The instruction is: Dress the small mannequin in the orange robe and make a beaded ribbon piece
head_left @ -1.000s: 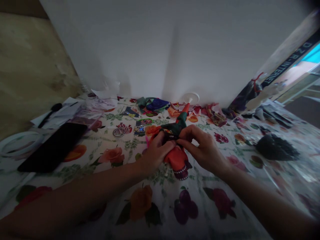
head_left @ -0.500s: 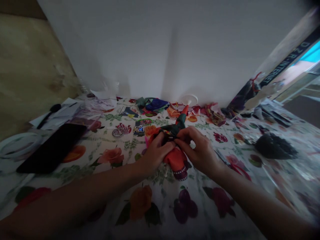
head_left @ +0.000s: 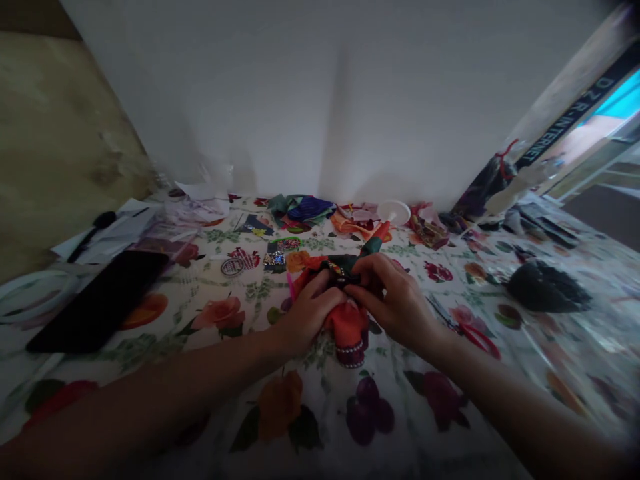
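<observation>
The left hand (head_left: 307, 315) and the right hand (head_left: 403, 299) both pinch one bead-trimmed orange-and-green cloth piece (head_left: 346, 325) over the white flower-printed tablecloth (head_left: 220, 407).

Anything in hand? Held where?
Yes: an orange-and-green cloth piece. Left hand holds its middle, by the dark beaded part; right hand pinches that part's right side. The exact fingertip contact is hidden.

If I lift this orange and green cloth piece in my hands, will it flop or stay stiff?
The orange and green cloth piece will probably sag on the near side, where it puffs out loosely. Its far end tapers toward the white disc, so it may hold firmer. The pale dotted trim could feel rougher.
</observation>
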Demonstrator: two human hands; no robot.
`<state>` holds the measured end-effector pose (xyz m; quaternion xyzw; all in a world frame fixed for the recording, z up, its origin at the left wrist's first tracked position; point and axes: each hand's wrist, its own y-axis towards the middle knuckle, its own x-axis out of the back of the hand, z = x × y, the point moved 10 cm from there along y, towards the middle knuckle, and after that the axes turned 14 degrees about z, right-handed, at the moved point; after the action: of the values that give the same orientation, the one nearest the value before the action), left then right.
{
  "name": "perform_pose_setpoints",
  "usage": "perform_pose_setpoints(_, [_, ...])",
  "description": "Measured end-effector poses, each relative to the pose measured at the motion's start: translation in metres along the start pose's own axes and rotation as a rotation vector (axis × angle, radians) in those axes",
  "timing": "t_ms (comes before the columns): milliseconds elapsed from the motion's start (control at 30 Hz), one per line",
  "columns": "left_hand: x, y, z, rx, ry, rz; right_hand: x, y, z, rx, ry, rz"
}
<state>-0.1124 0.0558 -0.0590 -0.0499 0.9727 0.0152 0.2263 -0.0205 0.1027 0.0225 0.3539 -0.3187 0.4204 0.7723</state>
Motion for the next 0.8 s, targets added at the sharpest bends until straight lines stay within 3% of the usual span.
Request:
perform_pose_setpoints(167, [-0.006, 0.0, 0.013, 0.065, -0.075, 0.067, 0.001, 0.002, -0.006, -0.051, 0.02, 0.04])
perform_pose_setpoints(400, [-0.006, -0.002, 0.019, 0.125, -0.061, 0.069, 0.008, 0.005, -0.032, -0.302, -0.001, 0.144])
perform_pose_setpoints(533, [-0.003, -0.003, 0.023, 0.166, -0.064, 0.01, 0.009, 0.006, -0.044, -0.319, 0.031, 0.182])
perform_pose_setpoints(700, [-0.004, -0.003, 0.027, 0.206, -0.134, -0.022, 0.001, 0.005, -0.063, -0.321, 0.294, 0.225])
perform_pose_setpoints(800, [-0.003, -0.003, 0.028, 0.222, -0.14, -0.035, 0.001, 0.004, -0.063, -0.322, 0.266, 0.235])
